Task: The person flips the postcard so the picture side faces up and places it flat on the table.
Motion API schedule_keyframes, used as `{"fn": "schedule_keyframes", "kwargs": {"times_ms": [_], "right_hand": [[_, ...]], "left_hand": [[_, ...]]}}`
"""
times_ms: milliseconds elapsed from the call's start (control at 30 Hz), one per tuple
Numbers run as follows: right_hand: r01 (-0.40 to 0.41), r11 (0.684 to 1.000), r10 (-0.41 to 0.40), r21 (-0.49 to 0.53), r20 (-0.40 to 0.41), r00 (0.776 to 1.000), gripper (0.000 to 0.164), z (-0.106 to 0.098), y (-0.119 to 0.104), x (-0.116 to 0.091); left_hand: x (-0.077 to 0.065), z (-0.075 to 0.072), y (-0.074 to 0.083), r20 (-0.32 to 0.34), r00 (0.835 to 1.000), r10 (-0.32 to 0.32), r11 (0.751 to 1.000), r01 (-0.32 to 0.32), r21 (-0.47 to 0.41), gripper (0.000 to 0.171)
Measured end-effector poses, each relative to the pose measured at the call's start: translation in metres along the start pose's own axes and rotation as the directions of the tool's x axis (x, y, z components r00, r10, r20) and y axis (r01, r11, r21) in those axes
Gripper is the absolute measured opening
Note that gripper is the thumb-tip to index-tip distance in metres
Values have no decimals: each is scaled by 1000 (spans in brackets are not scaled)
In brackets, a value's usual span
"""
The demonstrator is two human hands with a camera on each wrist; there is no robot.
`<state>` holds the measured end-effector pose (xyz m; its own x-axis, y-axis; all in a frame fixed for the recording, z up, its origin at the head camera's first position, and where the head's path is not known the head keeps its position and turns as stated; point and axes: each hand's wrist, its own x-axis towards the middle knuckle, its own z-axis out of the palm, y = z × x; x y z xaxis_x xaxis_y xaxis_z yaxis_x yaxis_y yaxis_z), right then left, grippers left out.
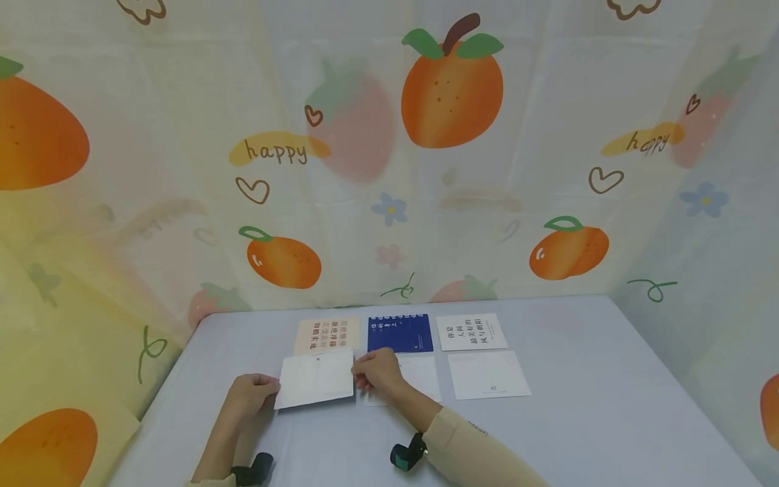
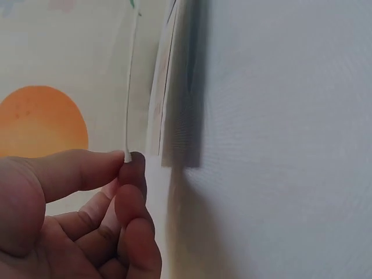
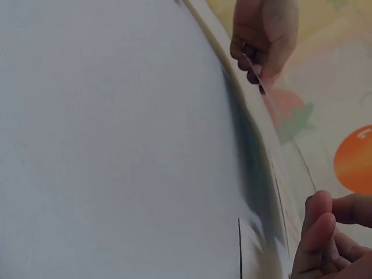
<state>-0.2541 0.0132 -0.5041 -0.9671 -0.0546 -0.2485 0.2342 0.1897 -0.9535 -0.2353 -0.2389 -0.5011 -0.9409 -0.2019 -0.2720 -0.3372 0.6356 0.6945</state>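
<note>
A white card (image 1: 316,380) with a small mark near its top edge is held up off the table between both hands. At its left edge my left hand (image 1: 248,394) pinches it between thumb and fingers; the left wrist view shows the card (image 2: 128,87) edge-on in that pinch. My right hand (image 1: 382,372) pinches the opposite edge, and the right wrist view shows its thumb and index finger together there. Beneath the right hand lies another white card (image 1: 422,375), partly hidden by hand and wrist.
Along the back lie a beige card (image 1: 328,335) with red and dark writing, a dark blue card (image 1: 399,333) and a white card (image 1: 471,331) with black writing. A mostly blank card (image 1: 489,374) lies front right. A fruit-print curtain (image 1: 426,223) surrounds the white table (image 1: 584,419).
</note>
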Motion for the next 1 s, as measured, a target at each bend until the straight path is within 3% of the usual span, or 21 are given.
{"fn": "schedule_keyframes", "kwargs": {"times_ms": [167, 633, 1000], "right_hand": [[5, 1000, -5, -7, -10, 1000, 7, -5, -1, 4], [18, 999, -18, -39, -9, 1000, 7, -12, -3, 6], [28, 999, -27, 22, -6, 1000, 8, -16, -9, 3]], "left_hand": [[-1, 1, 4, -4, 1000, 19, 999, -20, -36, 27], [-3, 4, 6, -89, 995, 37, 993, -47, -111, 25], [-5, 6, 11, -130, 991, 34, 983, -56, -173, 28]]}}
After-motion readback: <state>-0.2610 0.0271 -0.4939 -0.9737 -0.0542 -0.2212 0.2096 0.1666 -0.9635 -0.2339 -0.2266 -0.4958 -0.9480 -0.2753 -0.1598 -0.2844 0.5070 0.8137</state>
